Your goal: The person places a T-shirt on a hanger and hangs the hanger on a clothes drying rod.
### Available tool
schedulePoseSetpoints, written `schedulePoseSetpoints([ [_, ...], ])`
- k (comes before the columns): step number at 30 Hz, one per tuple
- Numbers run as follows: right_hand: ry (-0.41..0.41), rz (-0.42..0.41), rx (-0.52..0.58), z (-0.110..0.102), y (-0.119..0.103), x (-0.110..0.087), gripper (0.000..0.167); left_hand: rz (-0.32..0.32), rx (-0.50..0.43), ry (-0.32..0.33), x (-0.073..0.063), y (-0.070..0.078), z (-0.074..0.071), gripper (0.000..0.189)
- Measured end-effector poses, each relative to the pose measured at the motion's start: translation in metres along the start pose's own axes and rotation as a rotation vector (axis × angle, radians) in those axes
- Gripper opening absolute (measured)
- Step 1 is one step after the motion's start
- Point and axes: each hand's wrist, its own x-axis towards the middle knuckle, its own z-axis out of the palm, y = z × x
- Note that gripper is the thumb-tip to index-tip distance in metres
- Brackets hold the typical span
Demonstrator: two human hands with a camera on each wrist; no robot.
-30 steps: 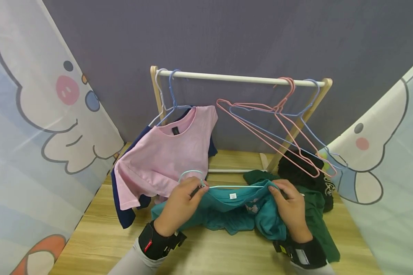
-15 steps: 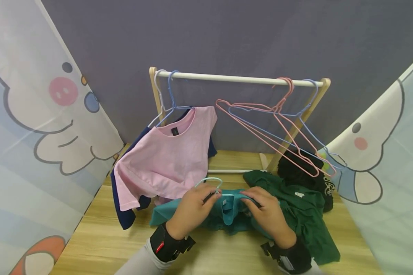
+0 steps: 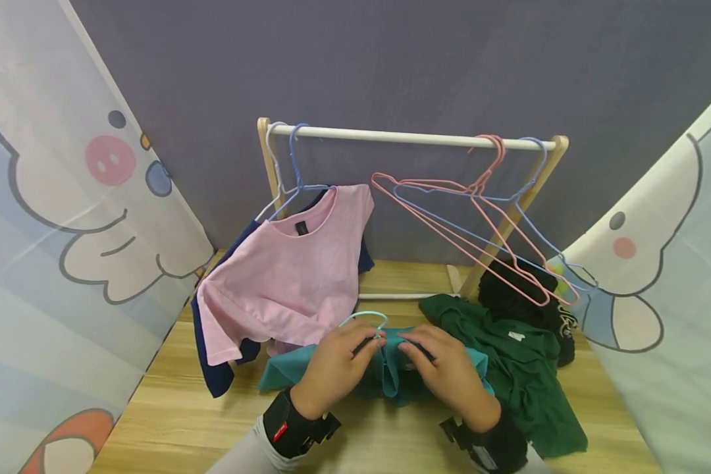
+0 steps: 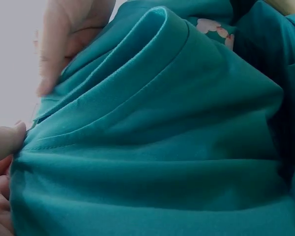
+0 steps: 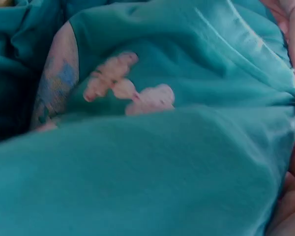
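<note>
A teal shirt (image 3: 290, 368) lies bunched on the table in front of me. My left hand (image 3: 334, 365) pinches its neckline together with a mint-green hanger (image 3: 366, 313), whose hook stands up above my fingers. Close to it, on the other side of the neckline, my right hand (image 3: 450, 372) pinches the collar edge. Cloth and hands hide the rest of the hanger. In the left wrist view the shirt (image 4: 137, 182) shows a folded neckband drawn into creases. A pale floral print (image 5: 150, 100) on its front shows in the right wrist view.
Behind stands a rack with a white bar (image 3: 391, 136). A pink T-shirt (image 3: 314, 263) and a navy garment (image 3: 212, 359) hang at its left. Bare pink hangers (image 3: 500, 155) and a blue hanger (image 3: 545, 157) hang right. Green (image 3: 527, 375) and black garments (image 3: 503, 293) lie at right.
My right hand has moved left along the neckline, close to my left hand, gathering the collar. My left hand and the hanger hook have shifted right and slightly towards me.
</note>
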Motion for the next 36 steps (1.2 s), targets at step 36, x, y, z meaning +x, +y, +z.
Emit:
schedulePoseSetpoints([
  [36,0.209,0.055,-0.057,-0.055,0.019,-0.016,0.013,0.108,0.137,0.109,-0.004,-0.029,-0.053,0.013],
])
